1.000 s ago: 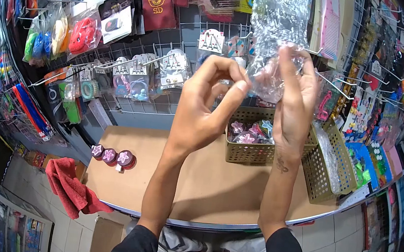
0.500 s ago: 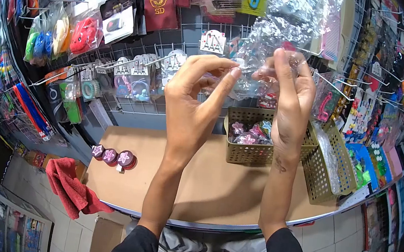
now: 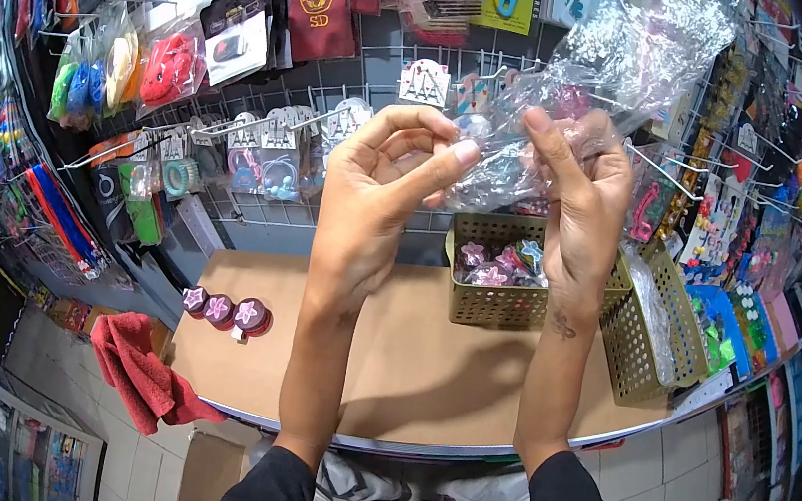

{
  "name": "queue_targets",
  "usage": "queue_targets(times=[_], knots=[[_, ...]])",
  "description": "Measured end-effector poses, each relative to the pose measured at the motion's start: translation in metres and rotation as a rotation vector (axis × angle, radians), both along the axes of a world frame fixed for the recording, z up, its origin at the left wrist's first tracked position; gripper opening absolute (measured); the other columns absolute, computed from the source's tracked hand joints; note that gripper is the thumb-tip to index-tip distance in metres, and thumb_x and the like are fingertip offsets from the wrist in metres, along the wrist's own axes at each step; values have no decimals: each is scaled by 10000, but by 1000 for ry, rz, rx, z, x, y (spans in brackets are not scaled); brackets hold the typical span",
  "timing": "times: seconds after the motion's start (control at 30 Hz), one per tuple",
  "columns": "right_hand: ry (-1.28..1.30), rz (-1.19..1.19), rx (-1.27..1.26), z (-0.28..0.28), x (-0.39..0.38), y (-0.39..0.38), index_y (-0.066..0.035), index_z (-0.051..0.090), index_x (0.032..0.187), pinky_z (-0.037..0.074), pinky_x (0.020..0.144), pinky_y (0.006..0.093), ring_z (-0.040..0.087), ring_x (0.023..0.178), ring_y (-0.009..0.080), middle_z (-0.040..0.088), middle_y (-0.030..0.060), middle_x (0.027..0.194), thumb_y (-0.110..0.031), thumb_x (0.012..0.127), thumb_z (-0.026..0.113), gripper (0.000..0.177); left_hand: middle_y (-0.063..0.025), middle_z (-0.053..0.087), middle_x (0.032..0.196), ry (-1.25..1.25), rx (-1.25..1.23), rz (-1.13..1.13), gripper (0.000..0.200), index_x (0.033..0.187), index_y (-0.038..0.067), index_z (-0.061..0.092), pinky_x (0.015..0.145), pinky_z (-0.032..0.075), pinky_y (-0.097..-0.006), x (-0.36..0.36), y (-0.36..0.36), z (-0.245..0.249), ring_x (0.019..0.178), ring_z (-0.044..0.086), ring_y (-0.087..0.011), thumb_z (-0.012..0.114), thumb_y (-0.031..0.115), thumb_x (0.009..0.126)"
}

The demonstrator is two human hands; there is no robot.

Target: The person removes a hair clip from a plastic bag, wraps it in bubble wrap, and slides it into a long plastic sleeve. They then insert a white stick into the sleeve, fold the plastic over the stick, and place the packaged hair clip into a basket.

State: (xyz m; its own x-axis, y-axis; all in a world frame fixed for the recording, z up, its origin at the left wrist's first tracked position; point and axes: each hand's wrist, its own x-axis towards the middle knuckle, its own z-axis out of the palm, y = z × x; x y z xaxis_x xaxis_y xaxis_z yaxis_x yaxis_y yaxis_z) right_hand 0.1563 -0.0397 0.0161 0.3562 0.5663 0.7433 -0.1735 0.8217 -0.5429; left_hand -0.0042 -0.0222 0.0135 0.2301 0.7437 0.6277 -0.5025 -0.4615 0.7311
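A crinkled clear plastic bag [image 3: 645, 55] is held up in front of the wall rack, stretched between both hands. My left hand [image 3: 369, 182] pinches the bag's lower left end between thumb and forefinger. Closed on its middle is my right hand [image 3: 583, 198], thumb uppermost, with some fingers behind the film. The bag's contents, if any, cannot be made out through the glare. Below the right hand, an olive perforated basket [image 3: 489, 308] holds several flower-decorated pieces [image 3: 491, 275] in clear wrapping. Three round dark-red items with pink flowers [image 3: 219, 309] lie at the table's left.
The brown tabletop [image 3: 416, 373] runs beneath my forearms. A second olive basket [image 3: 629, 354] with clear plastic stands at the right. A red cloth [image 3: 141, 369] hangs at the left edge. Accessories on hooks cover the wire grid [image 3: 375, 57] ahead.
The plastic bag's upper part has swung to the right and tilts more. My left hand has turned slightly, and the right thumb has shifted a little left and down on the film.
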Motion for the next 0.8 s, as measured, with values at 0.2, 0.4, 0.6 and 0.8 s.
queue_targets(times=[0.2, 0.4, 0.6, 0.8], knots=[[143, 118, 3, 3, -7, 3, -60, 619, 981, 473, 654, 195, 575, 729, 34, 637, -12, 841, -137, 928, 655, 100, 24, 602, 859, 49, 64, 97, 156, 1006, -1, 620, 597, 405, -150, 12, 2, -1, 745, 519, 4, 681, 104, 907], [123, 92, -5, 5, -1, 0, -33, 598, 1074, 524, 727, 239, 629, 811, 95, 643, 33, 912, -168, 996, 534, 169, 57, 546, 775, 125, 142, 163, 167, 992, -8, 617, 564, 367, -147, 10, 4, -4, 685, 468, 14, 681, 124, 913], [139, 194, -34, 12, -7, -11, -23, 569, 1215, 526, 756, 241, 631, 840, 104, 652, 57, 982, -129, 991, 474, 265, 24, 576, 814, 263, 345, 231, 262, 1035, -20, 626, 604, 408, -185, 10, 10, -7, 710, 492, -12, 717, 174, 885], [-315, 359, -216, 8, 14, -10, -1, 493, 1253, 483, 715, 274, 580, 730, 126, 625, 74, 827, -164, 988, 449, 314, -9, 615, 855, 127, 173, 102, 221, 1000, -25, 621, 632, 435, -190, 11, 0, -1, 737, 524, -23, 712, 139, 885]])
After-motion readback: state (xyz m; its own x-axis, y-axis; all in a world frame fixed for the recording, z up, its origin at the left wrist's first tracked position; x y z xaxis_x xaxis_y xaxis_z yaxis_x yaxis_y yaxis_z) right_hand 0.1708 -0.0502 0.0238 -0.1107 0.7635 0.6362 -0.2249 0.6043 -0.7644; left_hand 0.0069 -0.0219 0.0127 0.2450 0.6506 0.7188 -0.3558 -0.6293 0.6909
